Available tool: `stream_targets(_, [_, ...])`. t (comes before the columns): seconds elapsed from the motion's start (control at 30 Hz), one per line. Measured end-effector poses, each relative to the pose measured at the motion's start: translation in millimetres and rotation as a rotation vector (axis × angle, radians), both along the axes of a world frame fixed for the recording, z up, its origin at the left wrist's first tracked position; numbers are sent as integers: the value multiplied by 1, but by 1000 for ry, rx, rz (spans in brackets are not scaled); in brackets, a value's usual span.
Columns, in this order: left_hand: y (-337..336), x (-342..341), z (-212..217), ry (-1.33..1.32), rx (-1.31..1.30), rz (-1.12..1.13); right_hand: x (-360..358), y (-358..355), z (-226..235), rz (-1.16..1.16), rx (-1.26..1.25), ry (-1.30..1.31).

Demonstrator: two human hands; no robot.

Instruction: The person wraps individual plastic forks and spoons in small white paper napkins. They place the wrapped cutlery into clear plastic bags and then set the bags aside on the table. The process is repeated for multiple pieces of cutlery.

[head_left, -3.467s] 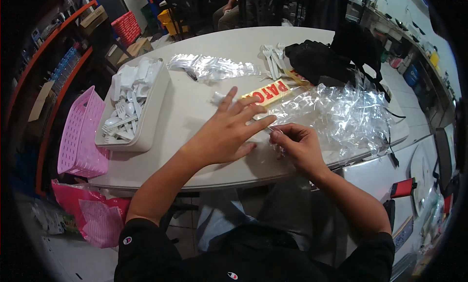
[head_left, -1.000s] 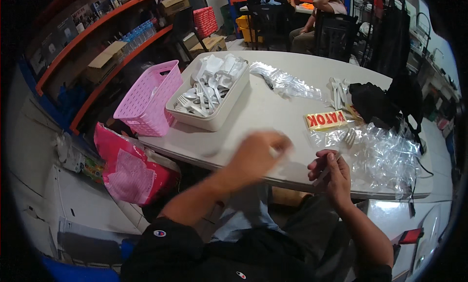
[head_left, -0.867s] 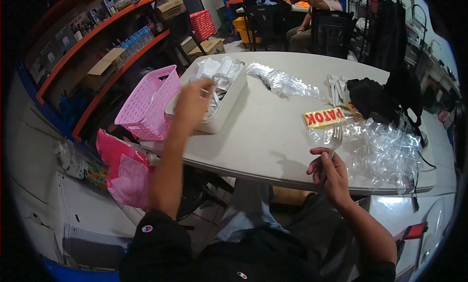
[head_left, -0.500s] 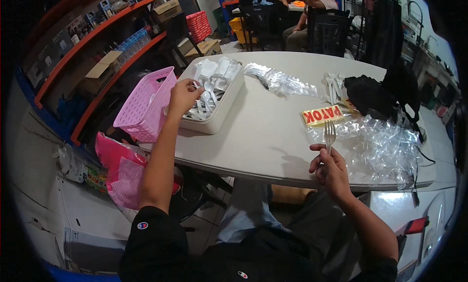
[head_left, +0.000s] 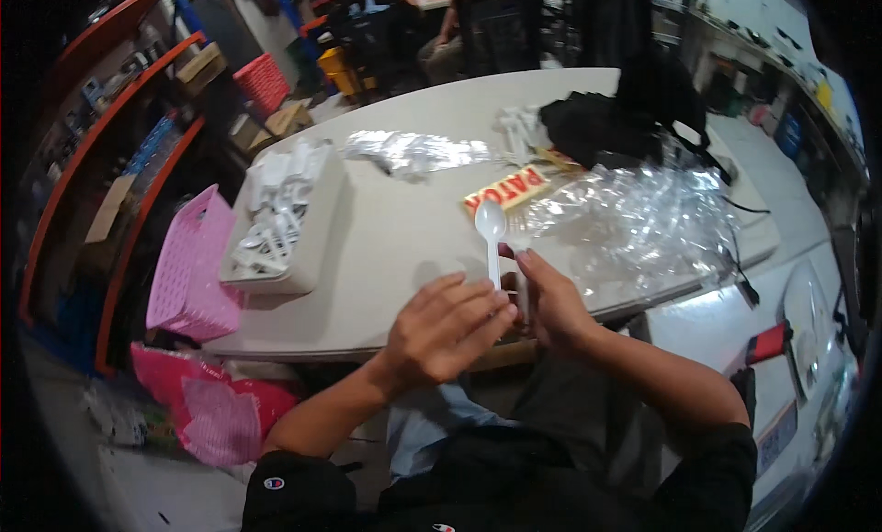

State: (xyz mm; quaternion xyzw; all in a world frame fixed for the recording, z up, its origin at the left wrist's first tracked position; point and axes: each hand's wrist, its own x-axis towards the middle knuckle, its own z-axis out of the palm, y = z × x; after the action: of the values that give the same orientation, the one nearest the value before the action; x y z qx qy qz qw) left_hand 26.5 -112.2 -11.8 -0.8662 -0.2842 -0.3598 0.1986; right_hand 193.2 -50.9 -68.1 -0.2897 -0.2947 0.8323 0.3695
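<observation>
Above the table point(head_left: 395, 238)'s near edge | we grasped the white spoon point(head_left: 491, 223) by its lower handle with our left hand point(head_left: 446, 334), bowl pointing away from us | our right hand point(head_left: 558, 302), just beside it, gripped a pale fork point(head_left: 523, 298) | both long axes ran nearly parallel, spoon left of fork

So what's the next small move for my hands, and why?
I'd probably bring the white spoon against the fork and pinch both handles together. Your left hand holds the spoon close beside the fork in your right hand, and both heads point away from you, so they look nearly lined up.
</observation>
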Motion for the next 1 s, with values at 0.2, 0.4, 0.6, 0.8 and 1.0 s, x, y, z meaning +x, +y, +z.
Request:
stream_targets(0.2, [16,23,-32,-7,-98,-123,9,-5,8,-41,185,12])
stream_targets(0.4, [27,0,-9,-245,-428,-162,12,-1,8,-67,387,-148])
stream_targets(0.6, [101,4,-3,-764,-1165,-30,5,2,7,-77,493,-172])
stream_targets(0.8, [139,5,3,-910,-975,-35,19,16,15,-369,470,-194])
stream_targets(1.0, [134,14,-12,-964,-1152,-221,19,18,18,-414,597,-496])
